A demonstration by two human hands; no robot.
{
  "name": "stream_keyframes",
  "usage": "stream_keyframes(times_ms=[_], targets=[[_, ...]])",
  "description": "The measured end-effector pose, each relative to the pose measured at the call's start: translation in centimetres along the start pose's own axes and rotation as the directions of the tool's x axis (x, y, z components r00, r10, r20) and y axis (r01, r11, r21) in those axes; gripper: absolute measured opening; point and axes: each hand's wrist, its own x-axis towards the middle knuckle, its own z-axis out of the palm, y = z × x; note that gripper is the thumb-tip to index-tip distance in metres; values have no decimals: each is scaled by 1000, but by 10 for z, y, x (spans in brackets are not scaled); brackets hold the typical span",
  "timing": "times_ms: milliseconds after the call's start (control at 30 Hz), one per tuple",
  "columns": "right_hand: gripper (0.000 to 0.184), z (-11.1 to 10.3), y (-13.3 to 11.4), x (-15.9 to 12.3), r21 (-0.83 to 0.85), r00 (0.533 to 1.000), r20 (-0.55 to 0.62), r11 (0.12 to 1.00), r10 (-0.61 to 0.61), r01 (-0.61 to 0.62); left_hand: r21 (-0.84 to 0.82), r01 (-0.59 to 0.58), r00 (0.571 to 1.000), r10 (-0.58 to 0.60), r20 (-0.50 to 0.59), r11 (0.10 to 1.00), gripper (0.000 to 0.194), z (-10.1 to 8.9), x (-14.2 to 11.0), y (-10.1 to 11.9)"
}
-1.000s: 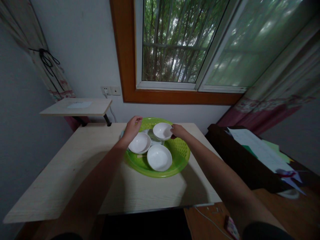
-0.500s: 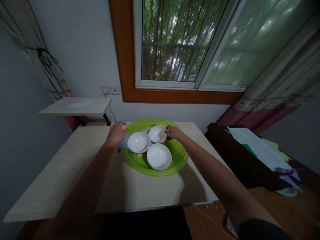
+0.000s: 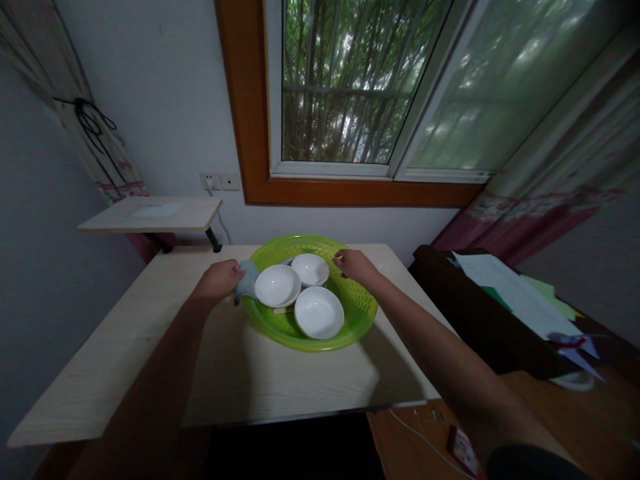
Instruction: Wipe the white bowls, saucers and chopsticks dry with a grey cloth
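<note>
My left hand [image 3: 219, 279] is closed, its fingertips pinching the edge of a grey-blue cloth [image 3: 246, 283] draped over the left rim of a green plastic basket [image 3: 357, 313]. Inside the basket sit a left white bowl [image 3: 277, 285], a back white bowl [image 3: 310, 269] and a front white bowl [image 3: 319, 313]. A short piece of pale chopstick-like wood [image 3: 283, 311] shows between the left and front bowls. Over the basket's right side is my right hand [image 3: 356, 264], its bent fingers slightly apart, holding nothing, a small gap from the back bowl.
The basket stands on a pale wooden table [image 3: 290, 383]. A small raised shelf [image 3: 190, 217] with a paper on it rises at the back left. Behind are a wall socket [image 3: 210, 181] and a window. Papers [image 3: 520, 293] lie on a dark surface at the right.
My left hand has moved left and down and taken hold of the cloth. My right hand has let go of the back bowl and drawn right; that bowl has shifted slightly left.
</note>
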Motion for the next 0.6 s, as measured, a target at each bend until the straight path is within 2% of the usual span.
stream_keyframes(times_ms=[67, 133, 233, 333, 433, 533, 600], targets=[[34, -6, 9, -5, -24, 996, -83, 999, -24, 22, -34, -14, 996, 11, -87, 999, 25, -8, 3, 2], [31, -10, 17, -10, -43, 985, -164, 998, -54, 48, -112, -26, 976, 1, -219, 993, 28, -19, 7, 8], [29, -13, 25, -16, -10, 972, -225, 997, -73, 73, -276, -83, 938, -18, -347, 957, 29, -32, 16, 27], [29, -12, 29, -18, 70, 966, -247, 993, -69, 89, -459, -176, 951, 31, -307, 871, 28, -32, 29, 59], [29, -9, 32, -17, 119, 963, -262, 988, -61, 95, -551, -222, 969, 120, -215, 804, 28, -15, 41, 91], [28, -6, 36, -16, 151, 960, -272, 982, -73, 118, -464, -269, 963, 225, -149, 844, 32, 8, 46, 111], [28, -6, 39, -17, 173, 949, -300, 972, -101, 158, -345, -347, 935, 295, -194, 872, 42, 22, 45, 112]])
